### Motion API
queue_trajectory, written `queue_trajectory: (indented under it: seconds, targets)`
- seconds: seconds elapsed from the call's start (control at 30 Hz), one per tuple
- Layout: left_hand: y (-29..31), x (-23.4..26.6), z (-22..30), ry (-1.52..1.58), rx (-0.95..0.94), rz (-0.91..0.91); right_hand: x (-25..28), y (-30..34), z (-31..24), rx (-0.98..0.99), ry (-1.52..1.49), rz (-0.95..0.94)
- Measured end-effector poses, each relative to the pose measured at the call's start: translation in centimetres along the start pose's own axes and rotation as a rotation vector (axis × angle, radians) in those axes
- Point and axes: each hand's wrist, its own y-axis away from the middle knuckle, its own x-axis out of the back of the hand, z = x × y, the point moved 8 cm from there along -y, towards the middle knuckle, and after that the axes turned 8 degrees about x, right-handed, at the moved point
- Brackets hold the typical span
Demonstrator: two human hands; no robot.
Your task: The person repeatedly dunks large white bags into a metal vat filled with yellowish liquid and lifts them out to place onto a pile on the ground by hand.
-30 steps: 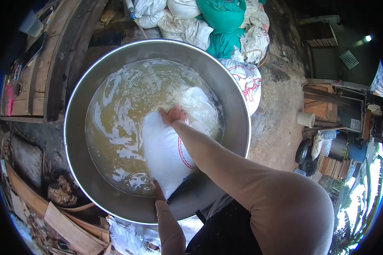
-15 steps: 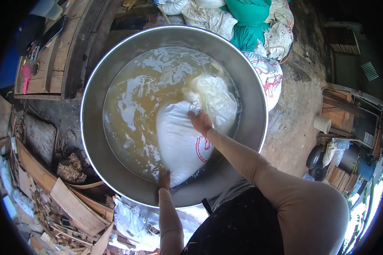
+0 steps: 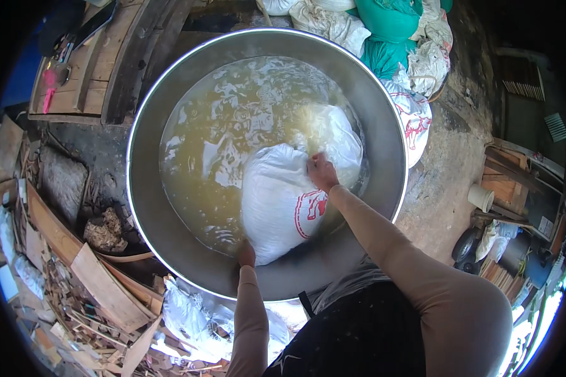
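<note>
A white woven sack (image 3: 273, 201) with red print lies bulging and half sunk in cloudy yellowish liquid (image 3: 214, 119). Around it rises the wall of a wide, round metal vat (image 3: 151, 188). My right hand (image 3: 322, 172) is closed on the sack's upper right edge, its fingers curled into the fabric. Down at the sack's near left corner, my left hand (image 3: 246, 254) grips the cloth; its fingers are partly hidden. Beyond my right hand, a wet, whitish bulge (image 3: 336, 138) of sack material floats against the liquid. Whether it belongs to the same sack I cannot tell.
Filled white and green sacks (image 3: 390, 19) are piled behind the vat at the right. A wooden table (image 3: 75, 94) stands at the far left. Scrap wood (image 3: 94, 314) covers the near left floor. A pale bucket (image 3: 481, 197) stands on the right.
My right hand has shifted from the sack's top to its upper right edge. The sack has turned somewhat, and the wet bulge shows smaller. My left hand keeps to the near corner.
</note>
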Motion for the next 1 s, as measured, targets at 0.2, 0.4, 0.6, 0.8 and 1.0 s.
queue_trajectory:
  seconds: [0.2,0.4,0.6,0.8,1.0]
  targets:
    - [-2.2,-2.2,3.4,0.424,0.067,-0.083,-2.7,-2.1,3.6,-0.037,-0.184,0.253]
    - [1.8,-1.4,5.2,0.899,0.102,-0.221,-6.0,-2.5,2.4,0.027,0.021,0.032]
    - [8.5,2.3,3.6,1.067,0.044,0.104,-8.3,-5.7,0.6,-0.062,-0.141,-0.314]
    - [17.2,7.3,7.8,0.950,0.203,0.170,-7.8,-2.9,6.0,-0.488,-0.673,-0.329]
    - [17.5,6.7,5.0,1.175,0.319,0.000,-0.4,1.9,1.0,-0.869,-0.999,-0.147]
